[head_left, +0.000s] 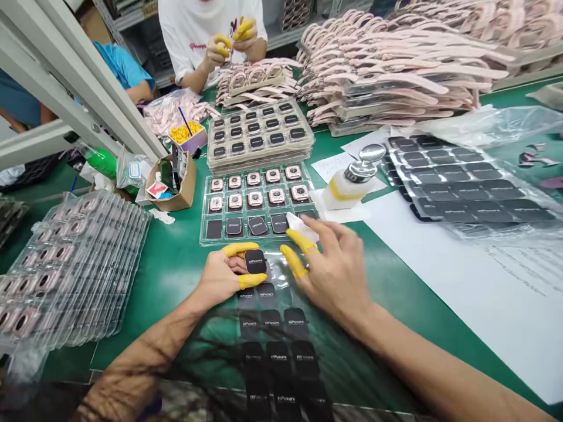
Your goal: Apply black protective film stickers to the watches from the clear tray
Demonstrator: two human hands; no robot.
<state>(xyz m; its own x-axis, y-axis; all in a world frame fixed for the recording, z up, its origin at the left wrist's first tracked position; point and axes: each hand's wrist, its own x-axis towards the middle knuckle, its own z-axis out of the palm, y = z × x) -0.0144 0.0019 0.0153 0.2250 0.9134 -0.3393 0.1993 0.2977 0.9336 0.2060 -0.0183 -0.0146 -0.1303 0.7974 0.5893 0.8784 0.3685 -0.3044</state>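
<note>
My left hand (229,275), with yellow finger cots on thumb and forefinger, pinches a square watch face (255,262) covered in a black "HiFuture" film. My right hand (329,258) also wears yellow cots; its thumb and forefinger are apart. A white wipe (302,226) appears tucked between its forefinger and the other fingers. Below my hands lies a clear sheet of black film stickers (272,319). Just beyond, a clear tray (203,225) holds pink watch cases (254,179) in two rows and black-covered squares in the near row.
At left stand stacked trays of watches (83,264) and a cardboard box (178,190). A pump bottle (349,184) stands right of the tray. More film sheets (453,176), white paper (461,281) and piled pink straps (396,76) lie right. A co-worker (211,35) works opposite.
</note>
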